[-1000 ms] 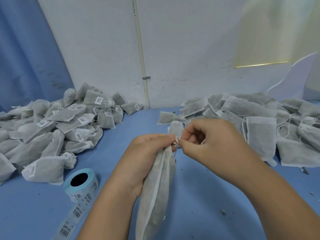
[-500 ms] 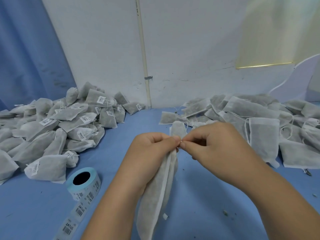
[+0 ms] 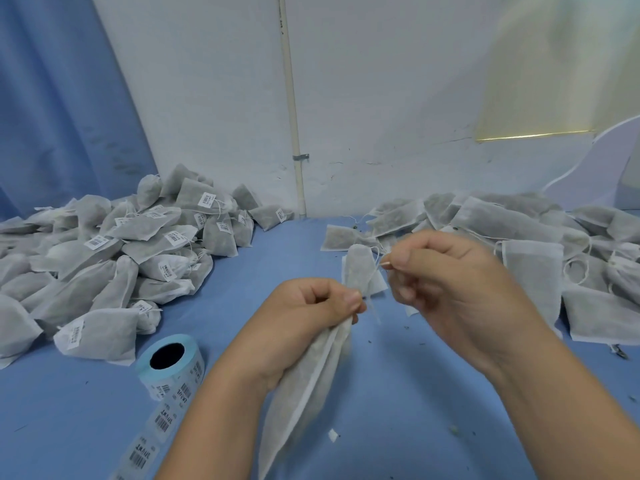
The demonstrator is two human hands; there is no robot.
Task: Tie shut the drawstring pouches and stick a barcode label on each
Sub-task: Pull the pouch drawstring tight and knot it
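A filled white non-woven pouch (image 3: 304,386) hangs upright in the middle of the view. My left hand (image 3: 308,320) is clenched around its gathered neck, and the top flap sticks up above my fist. My right hand (image 3: 446,285) is up and to the right of the neck, pinching the thin white drawstring (image 3: 375,268) between thumb and forefinger. The string runs taut from the neck to my fingers. A blue-cored roll of barcode labels (image 3: 171,368) stands at the lower left, its strip trailing toward me.
A heap of tied, labelled pouches (image 3: 114,258) covers the left of the blue table (image 3: 398,393). A heap of flat pouches without labels (image 3: 519,244) lies at the right. A white wall with a thin pipe (image 3: 292,109) stands behind, and a blue curtain hangs at the far left.
My right hand has pulled away from the left, up and to the right, drawing the string out from the pouch neck. The left hand has kept its grip.
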